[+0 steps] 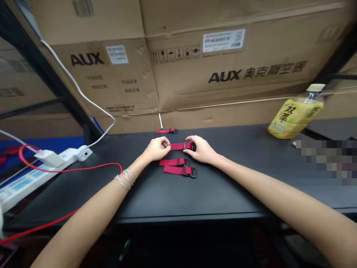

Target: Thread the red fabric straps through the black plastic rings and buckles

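Head view gives me both hands on one red strap (pixel 176 146) stretched flat, over the desk (pixel 237 186) and nearer its back edge than its front. I have the left hand (pixel 158 149) pinched on the plain webbing end and the right hand (pixel 201 149) clamped at the other, thumb and fingers about the black slider (pixel 185 145) and hiding part of the hardware beyond it. From my end, the step in hand looks like straightening or placing this strap; whether it touches the desktop I cannot tell. Just toward the front edge lie a second strap (pixel 170 162) and a third strap (pixel 175 170), almost parallel, buckles to the right. A fourth strap (pixel 166 131) sits at the back edge by the cardboard box (pixel 181 85). I judge that the next move calls for an even, light pull from both pinches, keeping the webbing untwisted, and a low release so the neighbours aren't brushed. The bottle (pixel 295 115) near the back right corner is well apart.
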The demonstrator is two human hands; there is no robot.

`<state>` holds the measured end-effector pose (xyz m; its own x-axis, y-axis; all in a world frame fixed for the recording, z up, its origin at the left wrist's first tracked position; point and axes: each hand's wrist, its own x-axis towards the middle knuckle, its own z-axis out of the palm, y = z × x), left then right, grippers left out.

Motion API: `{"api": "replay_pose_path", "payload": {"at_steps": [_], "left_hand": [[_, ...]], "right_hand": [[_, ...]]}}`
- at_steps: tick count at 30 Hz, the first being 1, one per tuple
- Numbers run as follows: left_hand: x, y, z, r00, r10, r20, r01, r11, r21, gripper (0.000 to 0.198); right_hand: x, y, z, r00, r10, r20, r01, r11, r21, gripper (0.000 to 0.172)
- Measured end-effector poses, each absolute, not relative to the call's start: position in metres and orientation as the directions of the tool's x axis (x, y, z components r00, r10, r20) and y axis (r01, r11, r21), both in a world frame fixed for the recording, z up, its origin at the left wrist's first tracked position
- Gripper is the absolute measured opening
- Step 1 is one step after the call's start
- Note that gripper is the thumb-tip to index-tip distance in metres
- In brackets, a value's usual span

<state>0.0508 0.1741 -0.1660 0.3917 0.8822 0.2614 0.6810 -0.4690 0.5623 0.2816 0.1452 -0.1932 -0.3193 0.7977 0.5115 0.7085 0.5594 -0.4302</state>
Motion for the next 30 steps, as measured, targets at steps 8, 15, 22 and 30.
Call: {"api": "replay_pose_path", "payload": {"at_steps": [8, 15, 22, 30], "left_hand": [[0.027, 0.182, -0.147, 0.533, 0.844, 0.064, 0.67, -0.467, 0.577, 0.017], [0.016, 0.186, -0.141, 0.496, 0.869, 0.0, 0.673, -0.384, 0.633, 0.017], [0.015, 0.186, -0.142, 0.494, 0.869, -0.016, 0.723, -0.4, 0.563, 0.017], [0.017, 0.181, -0.139, 0.502, 0.864, -0.043, 0.759, -0.416, 0.501, 0.02]], "right_hand": [[0.282, 0.143, -0.191, -0.442, 0.772, 0.456, 0.624, 0.63, -0.462, 0.041], [0.282, 0.143, -0.19, -0.465, 0.768, 0.441, 0.638, 0.636, -0.434, 0.034], [0.282, 0.143, -0.189, -0.479, 0.762, 0.437, 0.648, 0.642, -0.41, 0.032], [0.282, 0.143, -0.19, -0.477, 0.772, 0.421, 0.639, 0.633, -0.438, 0.029]]}}
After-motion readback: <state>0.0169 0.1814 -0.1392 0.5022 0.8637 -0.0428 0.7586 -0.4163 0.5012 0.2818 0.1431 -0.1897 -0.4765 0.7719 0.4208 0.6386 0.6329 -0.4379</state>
